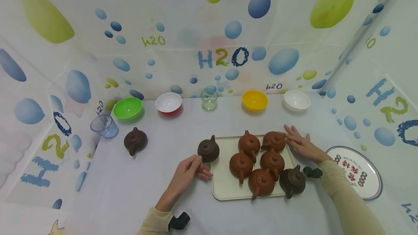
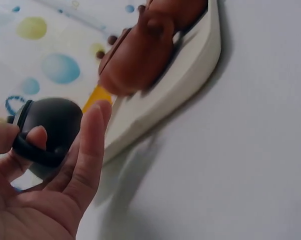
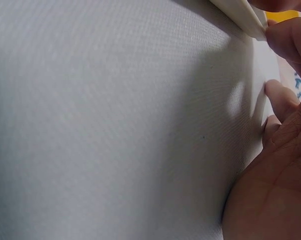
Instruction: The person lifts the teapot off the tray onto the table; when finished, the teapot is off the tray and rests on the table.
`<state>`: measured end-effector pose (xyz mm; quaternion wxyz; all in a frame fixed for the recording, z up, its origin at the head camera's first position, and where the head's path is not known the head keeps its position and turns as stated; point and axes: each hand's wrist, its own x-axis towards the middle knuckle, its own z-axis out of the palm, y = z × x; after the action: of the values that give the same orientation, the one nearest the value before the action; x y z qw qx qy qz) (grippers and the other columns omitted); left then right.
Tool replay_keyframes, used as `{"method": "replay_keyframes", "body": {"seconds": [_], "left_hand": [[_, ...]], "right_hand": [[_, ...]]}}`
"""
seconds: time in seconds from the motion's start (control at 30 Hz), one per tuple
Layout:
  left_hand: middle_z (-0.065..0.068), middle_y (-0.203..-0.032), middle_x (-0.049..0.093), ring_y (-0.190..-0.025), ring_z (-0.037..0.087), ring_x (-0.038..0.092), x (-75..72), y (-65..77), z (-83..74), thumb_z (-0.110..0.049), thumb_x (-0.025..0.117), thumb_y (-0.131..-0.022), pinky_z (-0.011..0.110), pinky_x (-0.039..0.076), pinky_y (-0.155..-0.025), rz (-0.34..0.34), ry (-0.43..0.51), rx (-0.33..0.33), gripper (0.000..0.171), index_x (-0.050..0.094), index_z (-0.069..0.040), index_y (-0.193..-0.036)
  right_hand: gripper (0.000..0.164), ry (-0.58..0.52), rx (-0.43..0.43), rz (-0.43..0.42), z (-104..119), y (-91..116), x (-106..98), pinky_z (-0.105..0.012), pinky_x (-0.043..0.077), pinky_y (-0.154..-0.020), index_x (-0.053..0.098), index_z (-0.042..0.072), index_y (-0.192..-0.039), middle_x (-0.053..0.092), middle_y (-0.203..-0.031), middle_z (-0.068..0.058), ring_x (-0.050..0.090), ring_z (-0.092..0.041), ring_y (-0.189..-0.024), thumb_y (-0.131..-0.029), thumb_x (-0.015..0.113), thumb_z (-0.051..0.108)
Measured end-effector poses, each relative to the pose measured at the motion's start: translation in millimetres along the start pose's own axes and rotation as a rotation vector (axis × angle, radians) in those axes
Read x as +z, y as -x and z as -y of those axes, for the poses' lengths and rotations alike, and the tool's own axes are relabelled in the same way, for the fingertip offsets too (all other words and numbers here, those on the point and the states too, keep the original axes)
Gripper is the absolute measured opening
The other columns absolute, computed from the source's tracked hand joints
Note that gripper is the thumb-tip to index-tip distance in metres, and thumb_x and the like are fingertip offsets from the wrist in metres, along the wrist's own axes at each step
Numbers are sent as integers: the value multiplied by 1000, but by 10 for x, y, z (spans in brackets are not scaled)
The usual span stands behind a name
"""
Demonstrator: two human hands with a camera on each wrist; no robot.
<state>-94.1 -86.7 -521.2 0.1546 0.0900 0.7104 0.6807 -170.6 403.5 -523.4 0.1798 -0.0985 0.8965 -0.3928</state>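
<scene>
My left hand point(image 1: 187, 172) holds a dark brown teapot point(image 1: 208, 151) by its handle, at the left edge of a cream tray point(image 1: 222, 188). In the left wrist view a finger passes through the loop handle point(image 2: 36, 154), with the thumb near the lid. The spout points away from me. Several reddish-brown teapots point(image 1: 241, 165) stand grouped on the tray, and another dark teapot point(image 1: 292, 181) sits at its near right corner. My right hand point(image 1: 305, 147) lies at the tray's far right edge, fingers extended, fingertips beside the far right reddish teapot point(image 1: 273, 141).
A third dark teapot point(image 1: 135, 141) stands on the left of the table. Along the back are a blue glass point(image 1: 107, 128), green bowl point(image 1: 127, 108), red-and-white bowl point(image 1: 168, 103), clear glass point(image 1: 209, 100), yellow bowl point(image 1: 254, 100) and white bowl point(image 1: 296, 100). An oval printed plate point(image 1: 369, 177) lies right.
</scene>
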Motion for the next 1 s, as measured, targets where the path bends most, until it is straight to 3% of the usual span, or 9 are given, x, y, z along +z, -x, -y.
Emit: {"method": "replay_keyframes", "body": {"seconds": [0.17,0.33,0.57,0.8,1.0], "left_hand": [[31,-104,76,-85,19,82,-195,33,16,-31,45,-117,32,67,-80,-169,40,-45,46,56,9,-98],[26,-107,76,-89,19,82,-436,47,-23,-38,44,-117,27,65,-85,-277,20,-70,49,60,6,-105],[22,-112,76,-94,13,82,-792,48,-104,-46,42,-116,21,62,-89,-353,-48,-85,54,60,5,-111],[19,-115,77,-94,8,81,-1071,60,-149,-46,42,-116,22,63,-88,-396,-44,-107,55,60,6,-115],[-2,-101,80,-83,1,76,-1212,48,-105,-46,44,-115,18,58,-74,-491,-96,-180,50,63,0,-112]], "right_hand": [[55,-15,-14,-3,-23,5,-4,-77,-31,-116,45,1,-159,5,-179,-24,-17,-49,-165,-114,49,33],[55,-35,-36,-27,-41,34,-8,-74,-33,-116,47,6,-160,5,-179,-20,-19,-41,-166,-113,49,37],[58,-31,-26,-25,-45,40,-26,-74,-33,-116,44,4,-161,3,-180,-20,-19,-44,-166,-114,48,38],[58,-31,-12,-18,-54,46,-26,-75,-33,-115,43,2,-160,2,-179,-22,-20,-47,-165,-114,48,37],[57,0,-11,-17,-38,9,-16,-76,-31,-116,43,5,-161,4,-180,-21,-17,-45,-166,-114,48,37]]}}
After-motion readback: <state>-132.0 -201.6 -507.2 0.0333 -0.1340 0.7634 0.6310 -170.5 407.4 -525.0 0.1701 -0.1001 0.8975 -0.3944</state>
